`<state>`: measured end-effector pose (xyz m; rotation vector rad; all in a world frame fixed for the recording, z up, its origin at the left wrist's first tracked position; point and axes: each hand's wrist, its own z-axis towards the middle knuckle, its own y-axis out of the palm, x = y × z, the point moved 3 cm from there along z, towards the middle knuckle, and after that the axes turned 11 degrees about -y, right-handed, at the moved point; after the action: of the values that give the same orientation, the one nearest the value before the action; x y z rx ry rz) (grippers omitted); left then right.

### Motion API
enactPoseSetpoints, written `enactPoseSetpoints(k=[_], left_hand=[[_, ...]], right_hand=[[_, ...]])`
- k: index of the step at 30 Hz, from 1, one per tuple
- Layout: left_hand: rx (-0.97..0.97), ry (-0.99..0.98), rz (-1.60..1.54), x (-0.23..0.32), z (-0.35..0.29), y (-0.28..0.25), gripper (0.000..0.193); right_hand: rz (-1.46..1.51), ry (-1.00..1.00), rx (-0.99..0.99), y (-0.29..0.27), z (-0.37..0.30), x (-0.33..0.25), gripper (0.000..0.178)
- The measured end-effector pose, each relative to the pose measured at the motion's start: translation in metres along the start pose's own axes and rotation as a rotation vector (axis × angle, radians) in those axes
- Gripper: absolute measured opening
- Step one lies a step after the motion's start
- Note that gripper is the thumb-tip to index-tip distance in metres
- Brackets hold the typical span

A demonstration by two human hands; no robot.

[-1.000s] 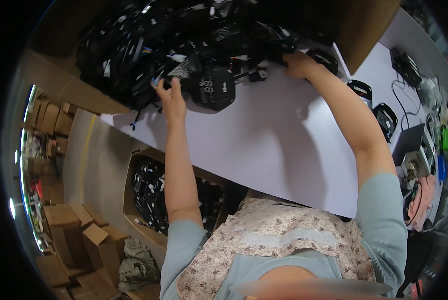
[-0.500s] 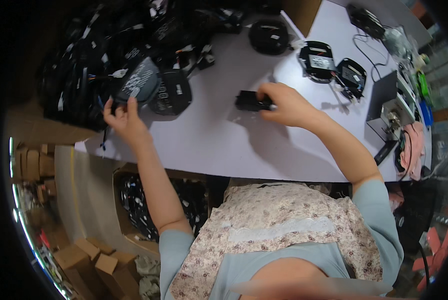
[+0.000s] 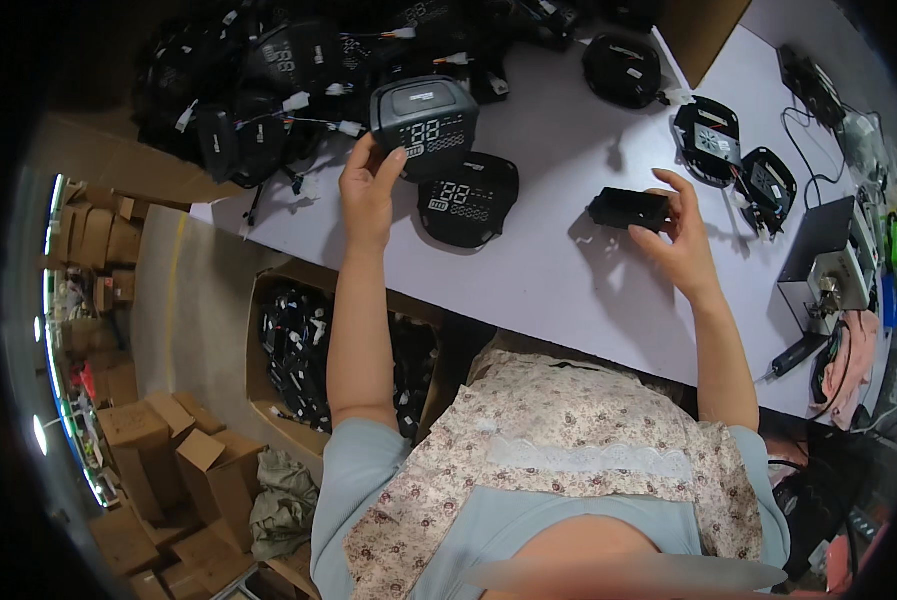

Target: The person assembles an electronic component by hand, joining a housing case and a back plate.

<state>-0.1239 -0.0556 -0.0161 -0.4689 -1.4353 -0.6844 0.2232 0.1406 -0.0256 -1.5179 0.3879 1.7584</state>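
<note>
My left hand is closed on the lower left edge of a black dashboard display panel, thumb on its face, fingers behind. The panel is held tilted above the table, its segment-style digits and icons facing me. Just below it a second black display panel lies face up on the table. Farther right, my right hand grips a small black rectangular block by its right end, between thumb and fingers. What the block is, I cannot tell.
A heap of black display panels with wires covers the far left of the white table. To the right lie several opened round housings with connectors, a metal box and a pink cloth. Below the table edge stands a filled carton.
My left hand has lifted the display panel from the heap's edge and brought it right, its face now turned toward me. The right hand still holds the black block. The view has shifted.
</note>
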Motion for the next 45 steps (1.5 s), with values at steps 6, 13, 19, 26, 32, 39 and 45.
enactPoseSetpoints(k=[6,13,19,26,32,39,45], left_hand=[[0.965,0.945,1.019,0.055,-0.013,-0.058,0.049],[0.818,0.25,0.594,0.03,0.028,-0.167,0.064],[0.749,0.186,0.216,-0.009,0.01,-0.154,0.06],[0.894,0.198,-0.096,0.007,-0.007,-0.182,0.07],[0.765,-0.037,0.506,-0.024,-0.014,-0.181,0.079],[0.661,0.633,1.045,0.022,-0.049,-0.086,0.05],[-0.107,0.57,1.179,0.024,-0.044,0.071,0.061]], right_hand=[[0.068,0.05,0.089,-0.005,-0.005,0.015,0.08],[0.098,0.017,0.093,-0.007,-0.006,0.018,0.072],[0.151,-0.092,0.155,0.0,-0.002,0.012,0.074],[0.2,-0.061,0.215,0.006,-0.002,0.004,0.082],[0.271,-0.085,0.228,0.001,-0.005,0.008,0.075],[0.383,-0.115,0.244,-0.002,-0.005,0.002,0.079],[0.66,0.04,0.267,0.0,-0.008,-0.005,0.074]])
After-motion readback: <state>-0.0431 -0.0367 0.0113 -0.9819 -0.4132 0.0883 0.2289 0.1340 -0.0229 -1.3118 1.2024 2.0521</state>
